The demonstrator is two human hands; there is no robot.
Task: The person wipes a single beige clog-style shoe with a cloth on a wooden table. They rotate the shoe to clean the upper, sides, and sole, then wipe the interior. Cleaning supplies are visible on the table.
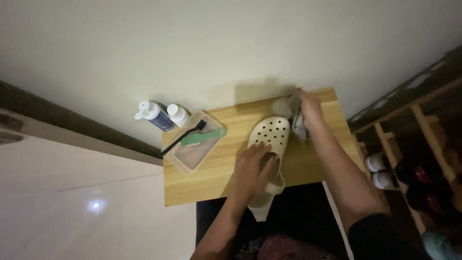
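Nearest me, my left hand (252,168) lies flat over the heel end of one cream clog (269,144), fingers spread and pressing into its opening, so it grips nothing but bears down on the shoe. The clog rests on the small wooden table (211,180), its heel hanging a little past the near edge and its holed toe pointing far.

Just beyond the toe, at the far right of the table, my right hand (310,108) is closed on one grey cloth (291,115), bunched and blurred; the cloth sits against the far right side of the clog's toe, though I cannot tell how firmly it touches.

To the left on the table stands one clear plastic tub (190,161) with cloudy water in it. Across its rim lie two brushes: one green-handled brush (204,137) and one thin black brush (180,139), whose handle sticks out over the table's left edge. At the far left corner, touching each other, are two bottles: a dark spray bottle (154,115) with a white nozzle and a white bottle (179,115).

Well off to the right, a wooden shoe rack (423,125) holds a pair of white shoes (378,171) and some dark ones, too dim to count.
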